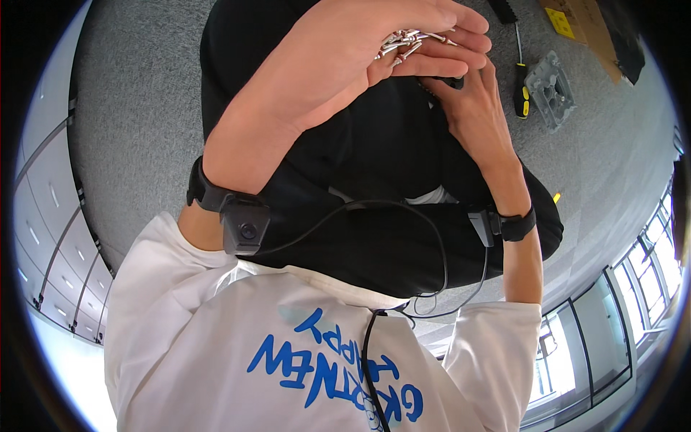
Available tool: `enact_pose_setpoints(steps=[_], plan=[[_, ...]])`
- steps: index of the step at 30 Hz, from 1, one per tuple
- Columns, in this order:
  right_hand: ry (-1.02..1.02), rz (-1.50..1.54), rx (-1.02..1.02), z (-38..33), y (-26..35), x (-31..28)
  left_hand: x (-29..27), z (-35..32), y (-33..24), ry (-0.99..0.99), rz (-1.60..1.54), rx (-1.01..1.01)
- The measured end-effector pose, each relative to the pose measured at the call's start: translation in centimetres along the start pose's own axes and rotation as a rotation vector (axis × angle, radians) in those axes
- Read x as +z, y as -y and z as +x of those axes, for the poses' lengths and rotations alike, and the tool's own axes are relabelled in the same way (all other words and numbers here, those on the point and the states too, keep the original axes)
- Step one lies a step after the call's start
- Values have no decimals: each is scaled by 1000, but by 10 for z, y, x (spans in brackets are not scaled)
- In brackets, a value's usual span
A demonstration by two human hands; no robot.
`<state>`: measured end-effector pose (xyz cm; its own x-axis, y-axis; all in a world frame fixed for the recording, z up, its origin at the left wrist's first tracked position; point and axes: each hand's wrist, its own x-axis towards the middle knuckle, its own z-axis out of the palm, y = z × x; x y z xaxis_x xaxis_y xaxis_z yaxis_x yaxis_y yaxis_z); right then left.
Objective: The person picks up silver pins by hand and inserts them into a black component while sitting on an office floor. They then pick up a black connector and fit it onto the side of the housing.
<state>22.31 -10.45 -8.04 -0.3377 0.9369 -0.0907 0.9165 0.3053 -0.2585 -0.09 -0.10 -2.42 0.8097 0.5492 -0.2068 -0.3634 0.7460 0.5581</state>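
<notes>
My left hand [360, 54] is cupped, palm up, near the top of the view. A small heap of shiny metal screws [403, 45] lies in its palm and along its fingers, some with reddish-brown bits. Just below and to the right, my right hand [475, 101] is raised close against the left one. Its fingertips pass behind the left fingers and are hidden. Between its thumb and fingers a bit of something dark shows, too little to name.
On the grey carpet to the right lie a yellow-and-black screwdriver [522, 90] and a grey see-through plastic tray [551, 92]. Beyond them is a cardboard box [586, 25] with a yellow label. A black cable [403, 204] loops across my lap between two wrist-worn devices.
</notes>
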Motion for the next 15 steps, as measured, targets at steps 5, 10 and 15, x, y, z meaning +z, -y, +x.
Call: enact_pose_setpoints(steps=[5,10,15], plan=[[7,47,4,4,-2,-2,10,-3,-5,-45,46,-6],[31,10,-83,16,-11,7,1,1,0,-3,4,9],[30,11,-213,23,-24,14,1,-1,0,-14,12,14]])
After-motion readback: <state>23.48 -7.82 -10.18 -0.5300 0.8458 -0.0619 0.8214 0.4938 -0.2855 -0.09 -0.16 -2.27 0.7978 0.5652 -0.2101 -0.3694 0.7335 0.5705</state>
